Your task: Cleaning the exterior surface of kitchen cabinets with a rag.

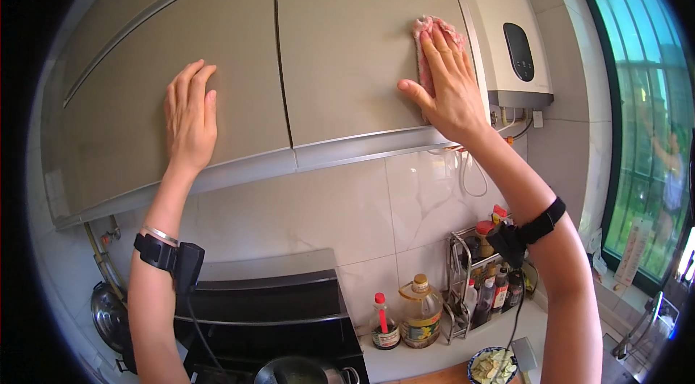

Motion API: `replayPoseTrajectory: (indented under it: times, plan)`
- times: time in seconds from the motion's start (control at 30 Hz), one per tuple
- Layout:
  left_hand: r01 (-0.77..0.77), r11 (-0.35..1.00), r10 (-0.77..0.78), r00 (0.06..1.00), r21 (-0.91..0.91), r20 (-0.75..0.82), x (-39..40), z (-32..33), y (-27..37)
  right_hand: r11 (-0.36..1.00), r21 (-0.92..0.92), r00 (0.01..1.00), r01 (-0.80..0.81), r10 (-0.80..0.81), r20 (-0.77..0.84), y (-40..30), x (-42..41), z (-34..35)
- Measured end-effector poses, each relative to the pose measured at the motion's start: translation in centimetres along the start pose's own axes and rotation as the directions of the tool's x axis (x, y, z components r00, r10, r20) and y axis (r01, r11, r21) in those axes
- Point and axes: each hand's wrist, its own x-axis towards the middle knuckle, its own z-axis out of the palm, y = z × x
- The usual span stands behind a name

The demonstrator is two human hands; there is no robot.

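A pink and white cloth [426,72] lies pressed against the right-hand door [353,47] of a beige wall cabinet, near its right edge. My right hand [450,85] is spread flat over the cloth, thumb out to the left. On the left-hand cabinet door [244,85] my left hand [191,112] is raised with its fingers a little bent and holds nothing; whether its fingertips touch the door cannot be told. Both forearms wear black straps with small devices.
Below are a black range hood [260,297], a pot [296,372], an oil jug [421,313], a sauce bottle [385,327], a rack of bottles [461,286], a bowl of sliced food [491,366] and a cleaver [524,354]. A water heater [505,20] hangs right of the cabinet, beside a window [646,112].
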Motion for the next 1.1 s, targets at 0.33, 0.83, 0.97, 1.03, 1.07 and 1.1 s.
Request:
replayPoseTrajectory:
  times: [0.33, 0.83, 0.97, 1.03, 1.07, 1.1]
  plan:
    - [-0.017, 0.999, 0.017, 1.000, -0.049, 0.004, 0.0, 0.2, -0.2, 0.997, -0.014, 0.984, -0.079, 0.081, 0.157, 0.7, 5.0, -1.8]
    - [-0.010, 1.000, 0.009, 0.999, -0.028, -0.037, -0.1, 0.2, -0.1, 0.997, 0.079, 0.996, 0.001, -0.009, 0.092, 1.3, 1.2, -0.7]
    - [-0.004, 1.000, 0.003, 0.999, -0.012, -0.038, -0.2, 0.3, -0.2, 0.998, 0.062, 0.991, -0.012, 0.004, 0.131, -1.5, -2.0, -0.6]
    - [-0.022, 0.999, 0.021, 0.999, -0.023, -0.046, -0.1, 0.6, -0.1, 0.998, 0.054, 0.995, -0.020, 0.015, 0.100, -0.6, -0.4, 0.4]
    - [-0.024, 1.000, 0.023, 0.999, -0.014, -0.031, -0.1, 0.4, -0.1, 0.998, 0.069, 0.999, -0.006, 0.002, 0.047, -0.1, 1.1, 1.2]
    - [-0.025, 1.000, 0.024, 1.000, -0.012, -0.017, -0.2, 0.6, -0.1, 0.998, 0.063, 0.999, -0.007, 0.004, 0.054, 0.3, 2.7, 2.0]
